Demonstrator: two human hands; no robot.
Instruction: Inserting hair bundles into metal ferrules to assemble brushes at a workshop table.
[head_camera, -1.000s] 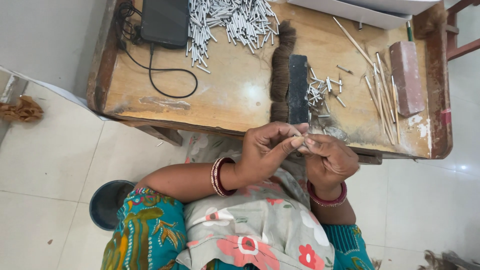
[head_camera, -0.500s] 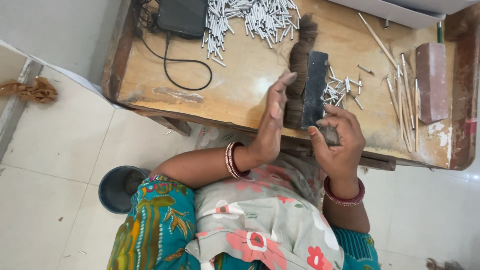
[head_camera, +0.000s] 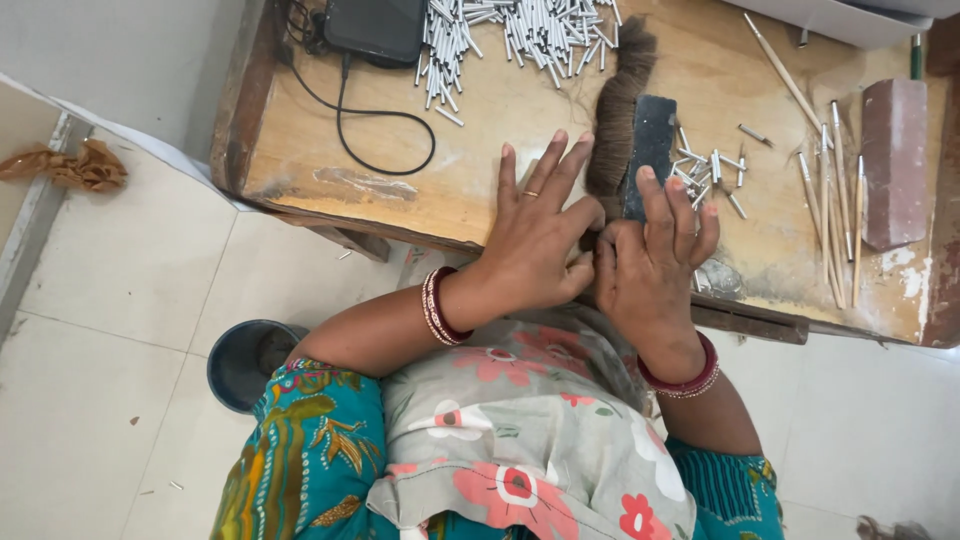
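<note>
Left hand (head_camera: 535, 235) lies flat, fingers spread, just left of the dark hair bundle (head_camera: 612, 110). Right hand (head_camera: 650, 265) curls narrow at the bundle's near end, against the black block (head_camera: 652, 150); the bundle's long axis runs straight away from both hands.

We are seeing the left hand (head_camera: 535, 240) wearing a thin gold ring (head_camera: 531, 194) on one finger, and red and gold bangles (head_camera: 437, 305) are sitting around its wrist. The right hand (head_camera: 650, 265) is wearing red bangles with a beaded edge (head_camera: 685, 378) at the wrist. Both forearms are showing bare. We are seeing a grey cloth with red and white flowers (head_camera: 520, 440) covering the lap, and under it a teal garment with green and yellow patterns (head_camera: 300, 450) is showing.
</note>
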